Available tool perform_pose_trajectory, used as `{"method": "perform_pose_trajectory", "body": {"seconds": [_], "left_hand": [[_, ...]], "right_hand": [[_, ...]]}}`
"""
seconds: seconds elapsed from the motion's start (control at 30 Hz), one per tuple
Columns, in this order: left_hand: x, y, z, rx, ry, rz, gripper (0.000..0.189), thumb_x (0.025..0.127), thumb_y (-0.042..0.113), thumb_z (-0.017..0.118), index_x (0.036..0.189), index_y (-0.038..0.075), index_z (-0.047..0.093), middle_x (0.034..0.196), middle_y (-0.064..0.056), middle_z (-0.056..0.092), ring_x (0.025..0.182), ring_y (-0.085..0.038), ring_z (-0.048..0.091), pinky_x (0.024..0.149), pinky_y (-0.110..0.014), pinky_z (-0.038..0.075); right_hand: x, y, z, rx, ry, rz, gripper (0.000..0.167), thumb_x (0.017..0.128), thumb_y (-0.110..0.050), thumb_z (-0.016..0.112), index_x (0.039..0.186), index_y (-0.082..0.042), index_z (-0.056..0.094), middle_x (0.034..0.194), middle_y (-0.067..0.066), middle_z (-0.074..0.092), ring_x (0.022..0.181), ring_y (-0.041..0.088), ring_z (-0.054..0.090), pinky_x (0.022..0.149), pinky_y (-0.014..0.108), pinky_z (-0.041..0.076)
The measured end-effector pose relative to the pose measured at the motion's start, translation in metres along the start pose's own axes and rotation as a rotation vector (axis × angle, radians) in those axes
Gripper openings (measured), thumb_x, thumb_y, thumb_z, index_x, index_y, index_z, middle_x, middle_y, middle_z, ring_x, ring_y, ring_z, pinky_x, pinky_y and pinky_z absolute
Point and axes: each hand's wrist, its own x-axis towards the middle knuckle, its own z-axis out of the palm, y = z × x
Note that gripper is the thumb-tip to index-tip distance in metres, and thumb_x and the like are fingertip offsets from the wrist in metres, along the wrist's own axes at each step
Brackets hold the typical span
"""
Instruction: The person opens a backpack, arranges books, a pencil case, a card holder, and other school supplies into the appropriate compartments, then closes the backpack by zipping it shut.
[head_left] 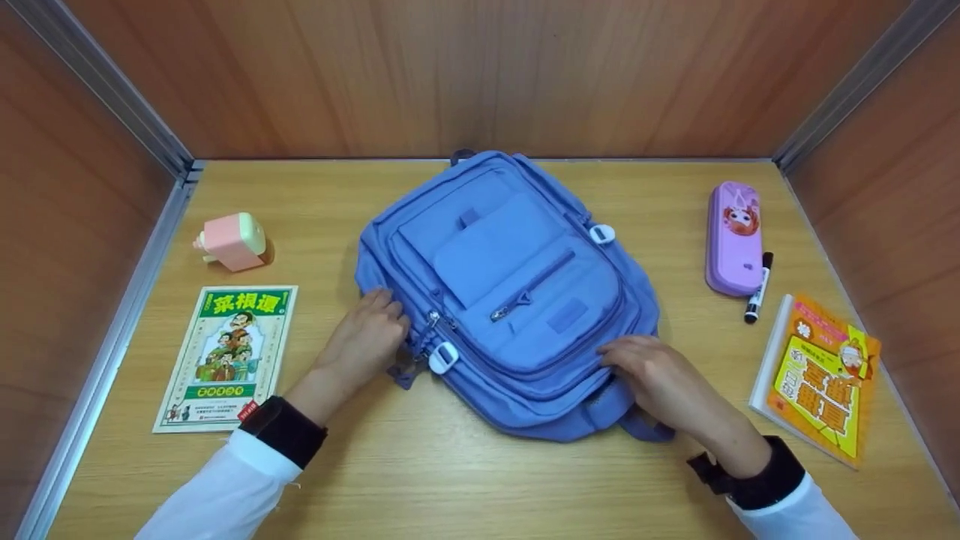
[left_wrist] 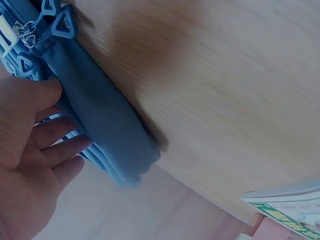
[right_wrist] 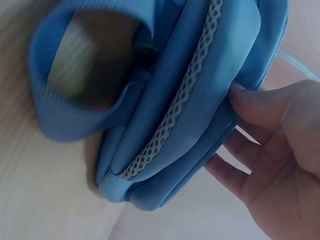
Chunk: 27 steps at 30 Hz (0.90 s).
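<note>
A blue backpack [head_left: 510,277] lies front up and slantwise on the wooden table, its top handle toward the back wall. At its left edge, my left hand [head_left: 367,330] grips the fabric beside the zipper pulls [left_wrist: 37,30]. The left wrist view has the thumb on one side of the cloth and the fingers on the other. My right hand [head_left: 656,375] pinches the lower right edge between thumb and fingers. Near that hand, a strap loop [right_wrist: 70,120] hangs out from the bag, beside a strip of mesh trim [right_wrist: 175,105]. White buckles [head_left: 443,358] sit on the bag's sides.
Left of the bag are a pink and pale green pencil sharpener-like box [head_left: 235,241] and a green comic-covered book [head_left: 226,360]. To the right lie a purple pencil case [head_left: 734,244], a black-and-white marker [head_left: 757,292] and an orange book [head_left: 821,379]. Wooden panels [head_left: 480,75] enclose the table.
</note>
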Motion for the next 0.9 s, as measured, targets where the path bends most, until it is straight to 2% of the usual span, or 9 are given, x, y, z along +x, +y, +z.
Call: {"method": "perform_pose_trajectory", "body": {"seconds": [0.2, 0.33, 0.43, 0.57, 0.7, 0.8, 0.9], "left_hand": [[-0.002, 0.011, 0.0, 0.021, 0.03, 0.042, 0.023, 0.076, 0.002, 0.088, 0.095, -0.003, 0.075, 0.097, -0.019, 0.074, 0.106, -0.039, 0.068, 0.11, -0.055, 0.048], [-0.003, 0.017, 0.0, -0.097, 0.055, 0.001, 0.026, 0.072, 0.01, 0.094, 0.086, -0.001, 0.075, 0.084, -0.014, 0.072, 0.086, -0.031, 0.068, 0.094, -0.047, 0.058], [-0.004, 0.022, 0.001, -0.177, 0.064, -0.046, 0.017, 0.073, 0.003, 0.089, 0.081, 0.0, 0.075, 0.078, -0.011, 0.069, 0.075, -0.026, 0.064, 0.077, -0.041, 0.059], [-0.004, 0.028, 0.0, -0.199, 0.06, -0.082, 0.01, 0.072, -0.007, 0.073, 0.076, 0.002, 0.072, 0.075, -0.009, 0.066, 0.071, -0.024, 0.061, 0.069, -0.039, 0.058], [-0.004, 0.034, 0.001, -0.185, 0.077, -0.089, 0.014, 0.07, -0.008, 0.065, 0.066, 0.006, 0.064, 0.069, -0.008, 0.062, 0.064, -0.022, 0.057, 0.058, -0.037, 0.054], [-0.004, 0.039, 0.002, -0.163, 0.094, -0.086, 0.019, 0.07, -0.007, 0.065, 0.061, 0.008, 0.059, 0.066, -0.006, 0.06, 0.059, -0.021, 0.054, 0.051, -0.034, 0.051], [-0.005, 0.045, 0.003, -0.147, 0.106, -0.085, 0.023, 0.071, -0.006, 0.067, 0.059, 0.01, 0.057, 0.066, -0.005, 0.059, 0.056, -0.02, 0.052, 0.045, -0.033, 0.048]], "right_hand": [[0.004, 0.012, -0.005, -0.007, -0.009, 0.045, 0.031, 0.086, 0.021, 0.068, 0.106, -0.001, 0.075, 0.118, 0.014, 0.074, 0.115, 0.032, 0.069, 0.099, 0.047, 0.057], [0.007, 0.019, -0.004, -0.053, 0.049, 0.044, 0.029, 0.085, 0.023, 0.068, 0.105, 0.003, 0.074, 0.117, 0.018, 0.073, 0.116, 0.035, 0.068, 0.101, 0.049, 0.056], [0.006, 0.017, -0.001, -0.115, 0.103, 0.036, 0.031, 0.082, 0.023, 0.069, 0.107, 0.005, 0.074, 0.12, 0.022, 0.071, 0.118, 0.039, 0.066, 0.105, 0.052, 0.053], [0.001, 0.002, 0.004, -0.136, 0.121, 0.034, 0.035, 0.079, 0.019, 0.066, 0.11, 0.002, 0.074, 0.126, 0.021, 0.069, 0.122, 0.039, 0.062, 0.108, 0.056, 0.049], [-0.005, -0.018, 0.01, -0.105, 0.103, -0.021, 0.035, 0.078, 0.004, 0.068, 0.11, -0.005, 0.076, 0.128, 0.015, 0.069, 0.121, 0.034, 0.062, 0.107, 0.056, 0.048], [-0.006, -0.028, 0.016, -0.097, 0.081, -0.083, 0.024, 0.085, -0.015, 0.077, 0.109, -0.009, 0.077, 0.126, 0.011, 0.071, 0.117, 0.03, 0.063, 0.102, 0.053, 0.049], [-0.003, -0.029, 0.02, -0.11, 0.08, -0.116, 0.025, 0.09, -0.03, 0.082, 0.105, -0.01, 0.078, 0.121, 0.009, 0.073, 0.113, 0.027, 0.064, 0.097, 0.05, 0.051]]}}
